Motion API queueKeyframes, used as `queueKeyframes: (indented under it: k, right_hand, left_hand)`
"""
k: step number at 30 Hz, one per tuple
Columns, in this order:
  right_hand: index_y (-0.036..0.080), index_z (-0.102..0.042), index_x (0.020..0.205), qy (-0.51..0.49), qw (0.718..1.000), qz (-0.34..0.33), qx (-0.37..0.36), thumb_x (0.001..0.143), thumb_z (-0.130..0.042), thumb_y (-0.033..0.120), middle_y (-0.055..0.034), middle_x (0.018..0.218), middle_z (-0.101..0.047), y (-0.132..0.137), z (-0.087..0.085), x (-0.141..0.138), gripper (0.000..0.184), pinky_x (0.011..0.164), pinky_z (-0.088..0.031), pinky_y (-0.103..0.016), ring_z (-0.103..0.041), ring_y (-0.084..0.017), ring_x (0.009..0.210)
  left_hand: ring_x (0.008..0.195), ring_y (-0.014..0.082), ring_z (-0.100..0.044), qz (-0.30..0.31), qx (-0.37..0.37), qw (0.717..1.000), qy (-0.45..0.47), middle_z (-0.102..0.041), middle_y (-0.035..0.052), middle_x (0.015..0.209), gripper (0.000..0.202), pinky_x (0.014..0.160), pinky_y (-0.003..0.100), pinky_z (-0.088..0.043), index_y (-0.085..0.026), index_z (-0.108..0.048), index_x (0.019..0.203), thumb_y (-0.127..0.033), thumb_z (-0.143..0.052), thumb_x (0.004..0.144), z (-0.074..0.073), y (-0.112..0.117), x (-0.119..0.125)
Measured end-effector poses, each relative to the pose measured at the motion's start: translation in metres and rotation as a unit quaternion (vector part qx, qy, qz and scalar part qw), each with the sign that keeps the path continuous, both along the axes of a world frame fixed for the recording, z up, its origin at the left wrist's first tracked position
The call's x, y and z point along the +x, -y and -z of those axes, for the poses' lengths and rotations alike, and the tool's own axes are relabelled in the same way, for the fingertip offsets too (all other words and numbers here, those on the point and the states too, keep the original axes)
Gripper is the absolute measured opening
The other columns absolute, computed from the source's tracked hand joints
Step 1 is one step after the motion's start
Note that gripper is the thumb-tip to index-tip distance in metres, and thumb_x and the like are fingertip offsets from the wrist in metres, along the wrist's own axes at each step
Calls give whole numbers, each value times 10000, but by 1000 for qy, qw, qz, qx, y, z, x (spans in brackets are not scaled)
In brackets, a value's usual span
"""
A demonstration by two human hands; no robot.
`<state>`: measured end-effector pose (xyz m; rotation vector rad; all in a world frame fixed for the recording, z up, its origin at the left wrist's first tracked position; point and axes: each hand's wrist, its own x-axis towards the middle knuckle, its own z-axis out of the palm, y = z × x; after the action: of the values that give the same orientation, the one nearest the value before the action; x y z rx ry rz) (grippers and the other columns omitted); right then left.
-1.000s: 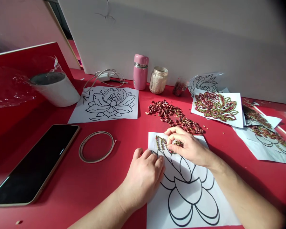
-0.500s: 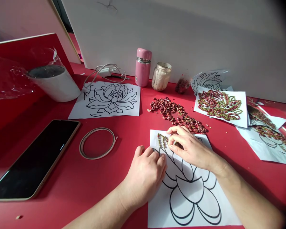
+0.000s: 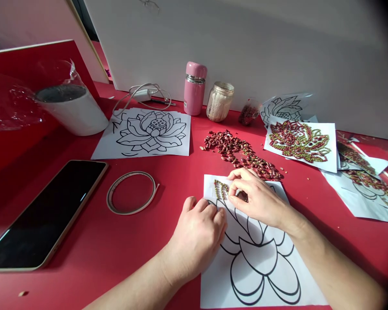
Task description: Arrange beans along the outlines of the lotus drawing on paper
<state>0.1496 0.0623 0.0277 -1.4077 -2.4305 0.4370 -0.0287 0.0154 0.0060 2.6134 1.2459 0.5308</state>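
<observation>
A white sheet with a black-outlined lotus [image 3: 258, 256] lies in front of me on the red table. Small green beans [image 3: 218, 190] form short rows near its upper left corner. Above the top of the drawing, my right hand [image 3: 258, 199] has its thumb and index fingertip pinched together just right of those rows; anything between them is too small to make out. My left hand [image 3: 198, 237] is curled closed on the sheet's left edge, its fingertips hidden underneath. Behind the sheet spreads a loose pile of red beans [image 3: 239, 148] with some green ones mixed in.
A phone [image 3: 47, 217] and a tape roll [image 3: 110, 198] lie to the left. Further back are printed lotus sheets [image 3: 177, 148], a white cup-like cylinder [image 3: 84, 114], a cable [image 3: 142, 95], a pink flask [image 3: 194, 92] and a glass jar [image 3: 220, 103]. Bean-covered pictures [image 3: 299, 142] are at right.
The view has shifted very slightly. My right hand's fingers have moved a little near the green bean rows; my left hand stays in place.
</observation>
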Motion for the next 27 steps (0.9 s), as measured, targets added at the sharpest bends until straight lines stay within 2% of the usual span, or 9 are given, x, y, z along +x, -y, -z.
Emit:
queueKeyframes:
  k: [5,8,11,15,22,27]
  right_hand:
    - [207,-508,693,-34,999,33,-16,680,-543,151,-34,938,-495,-3,4,0,67,833,-405,-342,-485,-162,907]
    - [217,-517,749,-54,997,53,-33,653,-588,186,-34,948,-484,-6,7,3,123,868,-395,-357,-478,-177,955]
    - [221,-524,802,-110,991,66,-46,681,-587,238,-44,991,-467,-10,9,8,138,909,-382,-348,-448,-181,1046]
    - [215,-522,813,-157,983,88,-24,724,-552,247,-55,1008,-464,-12,10,12,100,930,-369,-364,-447,-181,1054]
    - [212,-532,810,-135,988,73,-31,675,-585,205,-53,1024,-452,-8,12,7,145,946,-361,-371,-424,-193,1100]
    - [215,-535,829,-100,992,66,-34,654,-604,204,-48,999,-455,-7,12,5,189,919,-377,-362,-455,-184,1041]
  left_hand:
    - [630,151,-408,3,4,1000,5,-506,7,632,218,653,342,-292,-171,-570,827,-195,-357,863,1,0,-1]
    - [636,152,-415,4,4,1000,11,-509,10,636,214,655,342,-294,-172,-573,847,-193,-361,863,0,0,-1]
    - [641,154,-419,3,0,1000,13,-513,11,641,209,659,343,-295,-174,-573,859,-190,-365,861,0,-1,-1]
    - [636,152,-416,3,1,1000,19,-509,10,636,205,658,345,-291,-178,-570,848,-184,-365,856,2,-1,-1]
    - [630,150,-409,2,12,999,41,-504,3,636,187,655,347,-278,-186,-562,858,-192,-375,846,7,-1,-1]
    - [628,151,-409,2,15,999,43,-505,4,640,194,654,343,-279,-187,-561,885,-198,-371,851,6,-1,-1]
